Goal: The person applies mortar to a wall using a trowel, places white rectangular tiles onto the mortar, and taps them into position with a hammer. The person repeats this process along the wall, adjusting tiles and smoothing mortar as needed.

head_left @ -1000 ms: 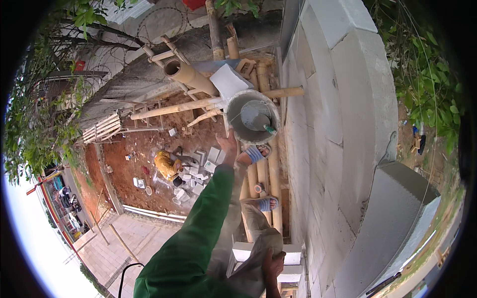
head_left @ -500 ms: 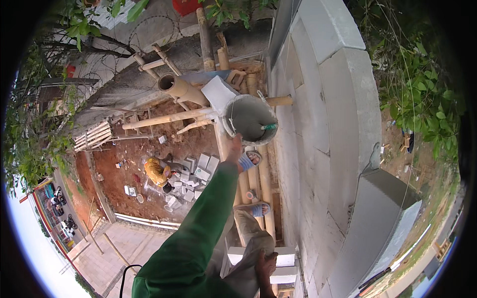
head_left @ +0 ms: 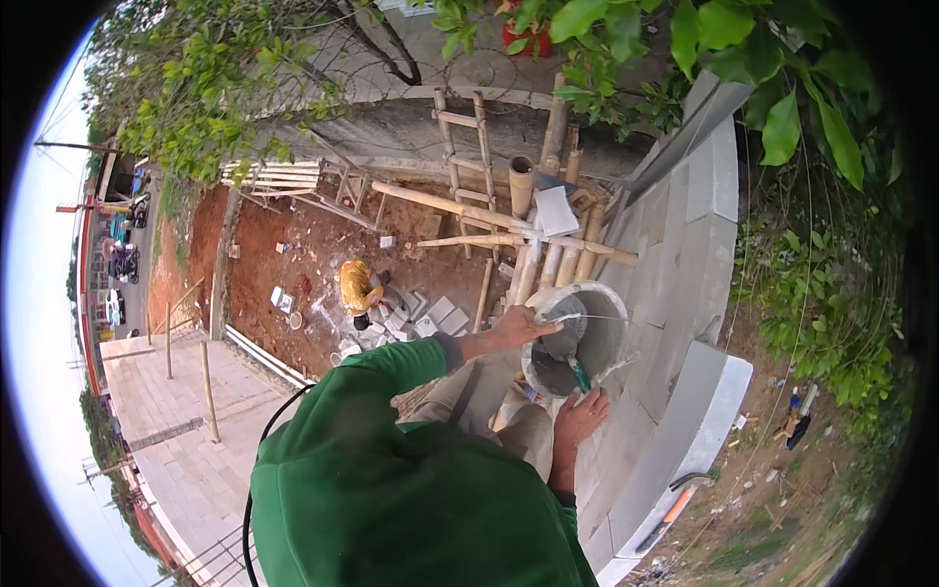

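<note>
A grey bucket [head_left: 613,328] tilts toward me in front of my body, with wet grey mortar [head_left: 554,374] inside it. A trowel [head_left: 581,376] with a green handle stands in the bucket, its blade partly in the mortar. My left hand [head_left: 514,329] is closed on the bucket's left rim. At the near rim, beside the trowel handle, my right hand [head_left: 581,419] touches the bucket with its fingers bent over the edge. Whether those fingers grip firmly is hard to see. The bucket is close against the pale block wall [head_left: 675,245] on my right.
Bamboo poles [head_left: 577,259] form a platform high above the ground, carrying a white block [head_left: 556,211]. An upright bamboo tube [head_left: 521,181] and a bamboo ladder [head_left: 465,147] stand beyond. Below left, a person in yellow [head_left: 357,286] crouches by scattered blocks [head_left: 440,313]. Leafy branches [head_left: 704,39] hang overhead.
The bucket has come off the bamboo platform, nearer to me and to the right. My right hand has moved from my leg up to its rim. My view has turned left.
</note>
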The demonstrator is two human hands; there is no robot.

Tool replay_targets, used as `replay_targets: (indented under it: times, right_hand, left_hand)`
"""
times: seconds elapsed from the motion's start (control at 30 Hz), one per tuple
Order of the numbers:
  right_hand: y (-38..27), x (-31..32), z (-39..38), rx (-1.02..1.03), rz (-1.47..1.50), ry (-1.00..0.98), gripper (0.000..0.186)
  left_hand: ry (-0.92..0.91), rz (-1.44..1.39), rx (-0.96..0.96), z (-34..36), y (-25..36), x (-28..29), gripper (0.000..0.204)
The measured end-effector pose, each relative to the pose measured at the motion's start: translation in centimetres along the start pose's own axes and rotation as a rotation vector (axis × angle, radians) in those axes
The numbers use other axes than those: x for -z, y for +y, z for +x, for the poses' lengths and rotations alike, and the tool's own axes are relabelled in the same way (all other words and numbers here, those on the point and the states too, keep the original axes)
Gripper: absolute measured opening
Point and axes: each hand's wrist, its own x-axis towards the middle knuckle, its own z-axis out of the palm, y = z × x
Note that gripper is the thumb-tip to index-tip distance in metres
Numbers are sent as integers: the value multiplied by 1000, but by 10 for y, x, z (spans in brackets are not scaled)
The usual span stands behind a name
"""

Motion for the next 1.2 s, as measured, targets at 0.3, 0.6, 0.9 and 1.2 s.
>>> replay_targets:
  times: [0.3,0.6,0.9,1.2]
  right_hand:
    - [-28,97,-46,413,-427,-287,33]
    - [-20,131,-28,223,-379,-474,39]
    - [-34,171,-24,195,-281,-55,20]
    - [-60,213,-26,123,-84,-435,27]
  left_hand:
    - [346,-186,-162,-199,48,-7,63]
    - [224,-352,19,-224,52,5,66]
    - [252,-243,-218,-204,82,7,62]
    - [160,-51,-204,-183,138,27,57]
